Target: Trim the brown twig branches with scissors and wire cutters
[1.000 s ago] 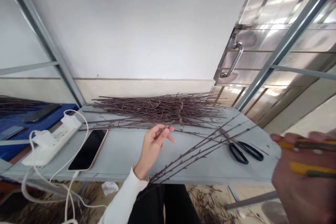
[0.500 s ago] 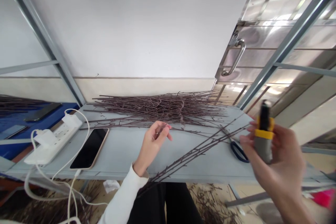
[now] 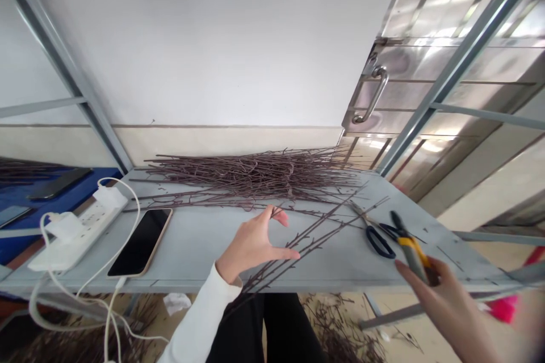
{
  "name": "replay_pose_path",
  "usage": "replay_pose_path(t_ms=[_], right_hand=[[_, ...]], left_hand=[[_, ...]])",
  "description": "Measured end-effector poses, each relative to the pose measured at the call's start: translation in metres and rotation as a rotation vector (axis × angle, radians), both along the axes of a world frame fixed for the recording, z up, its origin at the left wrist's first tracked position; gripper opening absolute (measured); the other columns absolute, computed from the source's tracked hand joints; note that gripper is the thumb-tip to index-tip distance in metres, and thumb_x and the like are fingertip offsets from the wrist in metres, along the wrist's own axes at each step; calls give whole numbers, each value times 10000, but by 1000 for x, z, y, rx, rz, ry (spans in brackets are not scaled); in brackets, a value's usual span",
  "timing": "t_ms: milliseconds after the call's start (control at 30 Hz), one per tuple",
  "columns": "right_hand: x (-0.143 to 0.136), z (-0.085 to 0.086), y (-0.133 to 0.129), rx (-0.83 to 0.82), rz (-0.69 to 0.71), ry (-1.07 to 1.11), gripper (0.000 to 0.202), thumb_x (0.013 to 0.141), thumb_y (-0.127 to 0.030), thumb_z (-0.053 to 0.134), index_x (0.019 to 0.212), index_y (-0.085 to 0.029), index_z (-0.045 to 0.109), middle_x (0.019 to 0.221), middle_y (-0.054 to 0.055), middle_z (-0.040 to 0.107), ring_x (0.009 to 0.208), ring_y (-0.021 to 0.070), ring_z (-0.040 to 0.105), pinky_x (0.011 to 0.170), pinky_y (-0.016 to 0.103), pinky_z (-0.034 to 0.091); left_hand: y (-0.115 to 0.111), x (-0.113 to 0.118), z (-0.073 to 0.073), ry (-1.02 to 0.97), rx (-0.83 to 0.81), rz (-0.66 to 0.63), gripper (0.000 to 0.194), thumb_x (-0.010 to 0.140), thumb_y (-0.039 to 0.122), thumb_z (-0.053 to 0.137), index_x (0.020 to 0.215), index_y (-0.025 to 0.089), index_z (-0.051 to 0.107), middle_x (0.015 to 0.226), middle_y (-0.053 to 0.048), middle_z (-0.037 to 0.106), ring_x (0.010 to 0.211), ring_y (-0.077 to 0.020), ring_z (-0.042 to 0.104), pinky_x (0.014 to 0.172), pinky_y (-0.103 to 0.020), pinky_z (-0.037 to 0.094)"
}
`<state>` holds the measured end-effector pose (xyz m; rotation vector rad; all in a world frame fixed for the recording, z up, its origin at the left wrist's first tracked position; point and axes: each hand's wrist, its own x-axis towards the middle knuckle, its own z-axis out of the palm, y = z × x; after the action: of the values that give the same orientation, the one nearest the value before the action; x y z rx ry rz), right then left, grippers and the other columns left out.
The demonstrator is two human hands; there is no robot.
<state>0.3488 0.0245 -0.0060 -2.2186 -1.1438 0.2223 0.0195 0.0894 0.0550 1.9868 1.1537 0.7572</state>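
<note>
L hand (image 3: 251, 244), fingers spread wide, nr loose twigs (image 3: 319, 241) slanting over table (image 3: 198, 247); R hand (image 3: 443, 295) gripping pliers (image 3: 412, 258) (scissors (image 3: 368, 229) crowding them btw). Phone (image 3: 140, 243) n power strip (image 3: 91, 221) off left, twig pile (image 3: 255, 172) behind.

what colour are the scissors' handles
Dark navy blue; the scissors' handles show best in the head view.

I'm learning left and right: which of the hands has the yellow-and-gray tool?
The right hand has the yellow-and-gray tool. The left hand looks different: its thumb and fingers are spread apart, with long twigs by the thumb.
</note>
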Motion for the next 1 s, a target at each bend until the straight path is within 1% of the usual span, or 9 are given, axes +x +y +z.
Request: replay_pose_path(t_ms=[133, 267, 433, 600, 700, 800, 867, 933, 1000], right_hand=[[-11, -34, 5, -100, 147, -72, 516, 637, -615, 532, 947, -202, 558, 844, 91, 656, 698, 271, 628, 579, 372, 466], [-27, -46, 13, -64, 334, -374, 468, 724, -526, 455, 1056, -212, 556, 1044, 121, 645, 958, 335, 592, 703, 440, 455], [-37, -38, 38, -43, 597, -497, 410, 769, -472, 499, 1088, -223, 566, 1035, 104, 645, 981, 300, 581, 780, 419, 442], [-49, -23, 70, -117, 750, -533, 449, 741, -456, 564, 1115, -210, 594, 1091, 119, 632, 1042, 314, 562, 853, 447, 433], [-59, -23, 83, -128, 830, -482, 501, 729, -494, 575, 1153, -226, 584, 1147, 113, 611, 1068, 310, 558, 909, 464, 413], [-59, -30, 90, -60, 873, -438, 547, 732, -539, 573, 1195, -249, 556, 1188, 109, 590, 1102, 304, 542, 941, 477, 398], [-46, -35, 93, 42, 887, -403, 496, 776, -543, 521, 1174, -249, 558, 1181, 108, 591, 1106, 286, 542, 942, 457, 409], [-20, -39, 96, 182, 809, -389, 413, 838, -510, 426, 1093, -222, 575, 1121, 122, 608, 1075, 275, 556, 938, 436, 420], [14, -44, 98, 274, 609, -430, 388, 850, -489, 374, 1011, -195, 569, 1047, 155, 619, 1021, 303, 571, 922, 452, 426]], left_hand=[[3, 2, -9, 47, 11, -36, 367, 706, 257, 692, 1017, 250, 495, 984, 50, 693, 659, -143, 549, 593, -243, 339], [5, 2, -16, 29, -23, -30, 294, 756, 201, 592, 1036, 241, 515, 899, 38, 700, 534, -126, 482, 548, -246, 329], [9, -1, -15, -138, -111, -6, 276, 781, 249, 565, 1052, 198, 585, 922, -1, 633, 475, -75, 353, 507, -234, 320], [16, -8, -15, -249, -122, 49, 285, 780, 304, 601, 1029, 174, 649, 894, -23, 626, 589, -97, 439, 559, -229, 343], [18, -12, -18, -283, -119, 71, 298, 777, 339, 624, 1019, 170, 669, 889, -32, 648, 647, -114, 484, 584, -229, 354], [19, -15, -21, -319, -134, 90, 300, 777, 364, 633, 1001, 169, 681, 914, -37, 663, 593, -96, 455, 546, -223, 338], [17, -18, -23, -350, -147, 102, 299, 782, 367, 632, 1002, 169, 679, 951, -43, 671, 553, -80, 423, 515, -220, 316], [14, -20, -22, -372, -151, 113, 288, 786, 367, 636, 990, 168, 678, 984, -49, 677, 535, -71, 401, 503, -219, 304], [9, -22, -19, -385, -143, 124, 260, 786, 363, 643, 953, 167, 678, 1003, -49, 683, 527, -66, 382, 506, -218, 304]])
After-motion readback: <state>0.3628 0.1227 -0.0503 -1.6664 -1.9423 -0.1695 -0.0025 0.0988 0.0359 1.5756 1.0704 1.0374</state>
